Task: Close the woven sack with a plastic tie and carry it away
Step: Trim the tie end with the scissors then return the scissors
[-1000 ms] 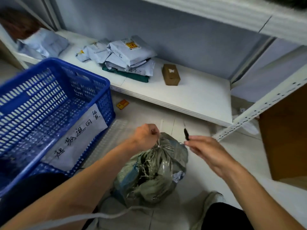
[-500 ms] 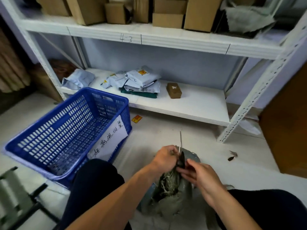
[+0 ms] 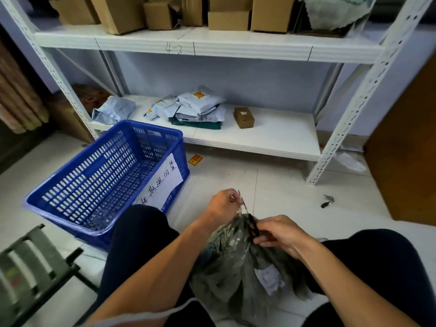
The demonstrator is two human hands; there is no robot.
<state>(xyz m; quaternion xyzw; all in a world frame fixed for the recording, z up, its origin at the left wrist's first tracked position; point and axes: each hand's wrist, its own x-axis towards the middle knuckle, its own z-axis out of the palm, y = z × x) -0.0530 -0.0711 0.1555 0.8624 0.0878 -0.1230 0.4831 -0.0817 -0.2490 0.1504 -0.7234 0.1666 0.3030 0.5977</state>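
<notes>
Woven sack (image 3: pixel 245 263) sits between our knees; our left hand (image 3: pixel 223 205) pinches the plastic tie (image 3: pixel 245 207), right hand (image 3: pixel 279 233) grips its neck. Slack grip could let the neck reopen.

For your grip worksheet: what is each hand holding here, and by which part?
Left hand pinches the plastic tie by its thin free tail; right hand grips the tie's dark head at the woven sack's gathered neck.

— What stands around the white metal shelving rack (image 3: pixel 278 142)?
— A pale lilac wall (image 3: pixel 247 86) behind it, a pale tiled floor (image 3: pixel 283 192) below, a brown wooden panel (image 3: pixel 405 161) at its right, a beige curtain (image 3: pixel 16 100) at its left.
</notes>
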